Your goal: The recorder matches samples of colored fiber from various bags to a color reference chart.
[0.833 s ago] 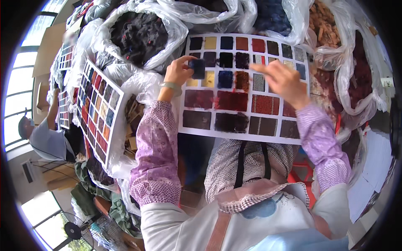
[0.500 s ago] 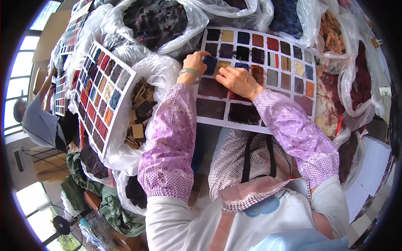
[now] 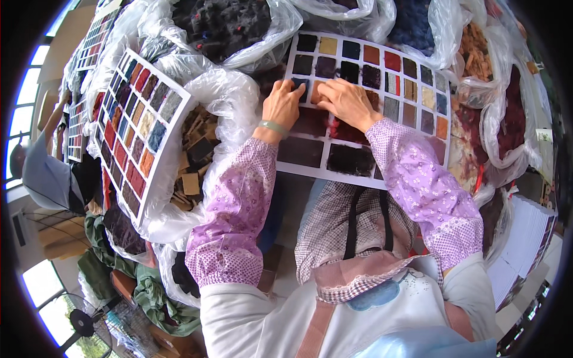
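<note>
"Where is the swatch card [image 3: 334, 177]?"

"In front of the seated person [image 3: 352, 319], among open plastic bags [image 3: 230, 98]."

"And the left hand [image 3: 282, 108]?"

"Fingers curled, it touches a dark blue swatch [image 3: 304, 88] on the card's left side; the right hand [image 3: 347, 104], fingers bent, meets the card just beside it (whether either grips anything, I cannot tell)."

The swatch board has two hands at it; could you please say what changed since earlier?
The right hand moved left across the swatch board, beside the left hand, which brought the dark blue swatch down to the left column. The second swatch board stayed at left.
</note>
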Demonstrator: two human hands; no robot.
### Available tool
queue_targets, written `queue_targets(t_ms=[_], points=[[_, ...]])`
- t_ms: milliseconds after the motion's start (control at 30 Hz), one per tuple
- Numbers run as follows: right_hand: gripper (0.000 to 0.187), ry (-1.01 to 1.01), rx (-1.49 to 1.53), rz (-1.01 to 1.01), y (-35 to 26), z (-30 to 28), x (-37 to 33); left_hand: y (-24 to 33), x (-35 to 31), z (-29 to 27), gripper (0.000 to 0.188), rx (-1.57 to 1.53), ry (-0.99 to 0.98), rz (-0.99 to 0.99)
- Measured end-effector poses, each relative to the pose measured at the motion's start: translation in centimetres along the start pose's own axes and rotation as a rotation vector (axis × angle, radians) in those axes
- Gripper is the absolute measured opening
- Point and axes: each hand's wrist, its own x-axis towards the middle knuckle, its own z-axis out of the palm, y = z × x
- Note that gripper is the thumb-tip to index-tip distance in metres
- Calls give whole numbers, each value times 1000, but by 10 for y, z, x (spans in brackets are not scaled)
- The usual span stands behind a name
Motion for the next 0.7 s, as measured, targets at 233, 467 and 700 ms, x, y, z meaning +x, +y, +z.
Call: queue_targets(t_ms=[233, 467, 700], points=[[13, -127, 21, 176, 2, 1, 10, 21, 0, -10, 38, 166, -161, 126], [11, -54, -39, 101, -16, -6, 31, 19, 2, -30, 35, 249, -138, 42], [14, -233, 4, 102, -8, -13, 5, 25, -34, -61, 34, -128, 129, 96]])
